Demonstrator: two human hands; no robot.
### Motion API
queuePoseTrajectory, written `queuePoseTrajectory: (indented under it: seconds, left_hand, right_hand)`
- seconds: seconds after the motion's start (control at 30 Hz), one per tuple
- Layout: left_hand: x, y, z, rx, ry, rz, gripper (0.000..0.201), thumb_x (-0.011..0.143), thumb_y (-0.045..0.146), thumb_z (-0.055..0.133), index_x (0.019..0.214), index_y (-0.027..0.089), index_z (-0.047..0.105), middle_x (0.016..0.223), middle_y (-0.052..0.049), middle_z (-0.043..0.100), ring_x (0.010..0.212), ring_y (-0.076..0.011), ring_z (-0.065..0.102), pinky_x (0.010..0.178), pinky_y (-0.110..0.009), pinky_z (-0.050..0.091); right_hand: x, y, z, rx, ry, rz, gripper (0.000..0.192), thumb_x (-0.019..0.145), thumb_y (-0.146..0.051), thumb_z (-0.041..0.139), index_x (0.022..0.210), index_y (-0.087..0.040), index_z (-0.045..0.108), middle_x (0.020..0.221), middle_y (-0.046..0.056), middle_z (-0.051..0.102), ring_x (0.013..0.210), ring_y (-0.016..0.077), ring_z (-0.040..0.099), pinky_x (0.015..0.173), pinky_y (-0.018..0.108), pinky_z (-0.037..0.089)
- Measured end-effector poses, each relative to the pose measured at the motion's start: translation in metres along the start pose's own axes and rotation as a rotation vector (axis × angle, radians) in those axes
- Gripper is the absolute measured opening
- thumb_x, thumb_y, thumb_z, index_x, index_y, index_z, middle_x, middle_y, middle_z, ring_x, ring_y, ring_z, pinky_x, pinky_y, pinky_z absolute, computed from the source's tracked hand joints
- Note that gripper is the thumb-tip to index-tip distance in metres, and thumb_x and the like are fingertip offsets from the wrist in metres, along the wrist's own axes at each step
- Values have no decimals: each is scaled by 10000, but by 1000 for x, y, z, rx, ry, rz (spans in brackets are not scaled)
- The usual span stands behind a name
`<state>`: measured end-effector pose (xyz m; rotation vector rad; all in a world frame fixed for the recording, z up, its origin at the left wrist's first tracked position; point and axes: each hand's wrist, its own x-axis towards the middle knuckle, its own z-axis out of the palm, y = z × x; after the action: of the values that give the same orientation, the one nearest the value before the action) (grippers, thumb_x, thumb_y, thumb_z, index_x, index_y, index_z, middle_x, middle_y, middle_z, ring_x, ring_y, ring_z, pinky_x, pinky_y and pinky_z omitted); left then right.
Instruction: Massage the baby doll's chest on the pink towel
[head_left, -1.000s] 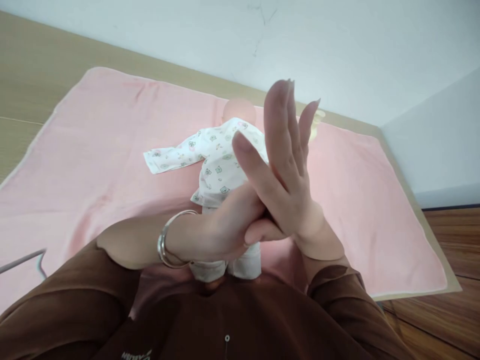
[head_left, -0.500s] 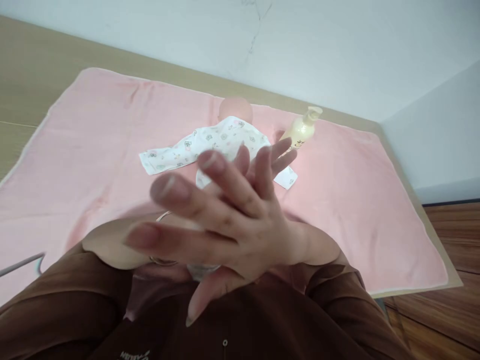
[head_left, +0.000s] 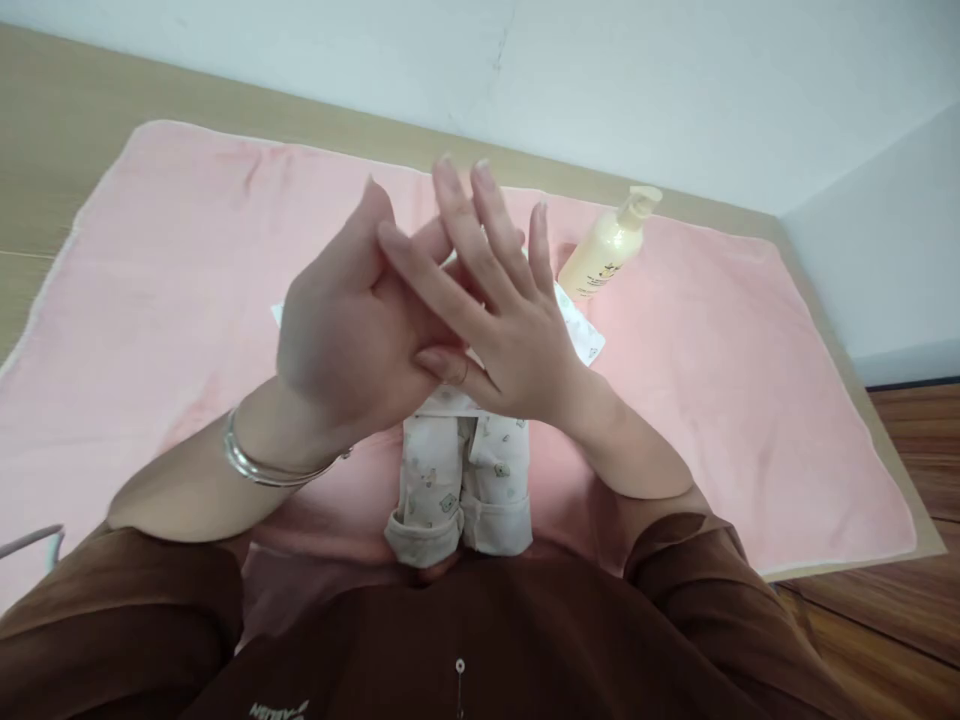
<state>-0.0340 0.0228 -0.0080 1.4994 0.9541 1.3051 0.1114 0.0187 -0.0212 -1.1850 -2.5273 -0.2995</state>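
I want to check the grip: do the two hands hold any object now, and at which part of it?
Nothing is held. The left hand and right hand only press against each other, above the doll. The bottle stands untouched.

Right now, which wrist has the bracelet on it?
The left hand: a silver bangle circles its wrist. The right hand has a bare wrist, crossing over the left hand above the doll's trousers.

The left hand (head_left: 349,330) and right hand (head_left: 502,320) hid the doll's (head_left: 465,480) head and chest. At six o'clock, its feet were hidden too.
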Motion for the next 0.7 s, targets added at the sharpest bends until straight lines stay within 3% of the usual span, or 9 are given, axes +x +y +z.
queuePoseTrajectory:
  seconds: [0.07,0.1,0.17,0.23,0.33,0.4,0.47,0.57,0.7]
  left_hand:
    - [7,-6,4,-177,-103,-82,837,1071,276,-153,1409,309,612,1383,2,652,1549,-213,420,1211,-545,489]
    - [11,-13,5,-232,-100,-77,844,1055,301,-204,1476,320,527,1487,22,581,1579,-174,361,1272,-495,434]
    - [22,-36,5,-142,12,19,681,1100,387,-72,1470,357,498,1596,78,485,1592,-121,319,1333,-358,344]
    - [40,-65,0,-22,105,137,511,1125,510,151,1426,347,531,1624,65,461,1583,-152,343,1327,-336,332]
    - [67,-108,-12,53,245,83,454,1110,581,333,1251,247,607,1363,-22,658,1358,-191,574,1201,-400,458]
    - [76,-131,-15,99,262,-18,383,1098,517,450,1044,191,646,1147,-51,714,1149,-179,650,1091,-402,515]
    - [76,-148,-12,136,265,-45,323,1076,456,495,977,195,658,1087,-47,729,1093,-172,660,1061,-397,518]
    - [65,-160,-4,149,325,32,278,1057,384,479,978,211,682,1079,-25,747,1080,-160,663,1040,-390,520]
    - [54,-161,1,199,332,60,188,1025,270,513,1011,230,696,1120,-20,756,1105,-187,658,1055,-403,512]
  right_hand:
    - [4,6,2,60,-28,117,631,1076,-555,319,1648,-290,297,1765,61,205,1666,314,49,1354,617,102]
    - [6,9,6,102,-49,191,620,1086,-492,317,1656,-250,275,1772,80,164,1666,322,41,1346,629,134]
    - [10,16,16,182,-90,308,618,1092,-410,312,1672,-222,208,1782,71,99,1667,322,25,1334,643,183]
    - [13,19,31,231,-130,345,623,1082,-348,335,1674,-230,184,1784,47,90,1668,303,27,1343,628,170]
    - [13,14,50,251,-193,290,619,1054,-295,381,1653,-199,265,1775,68,159,1667,294,77,1359,605,107]
    - [11,8,59,257,-247,236,601,1049,-291,381,1631,-151,328,1761,88,215,1662,277,123,1371,565,103]
    - [10,6,64,266,-288,223,584,1041,-277,387,1602,-118,384,1746,103,261,1655,263,163,1376,531,126]
    - [15,20,72,285,-324,259,589,1019,-276,440,1588,-127,415,1734,99,295,1650,269,186,1374,541,127]
    - [24,52,89,294,-303,388,657,1022,-335,450,1634,-131,323,1756,99,224,1657,305,138,1359,602,102]
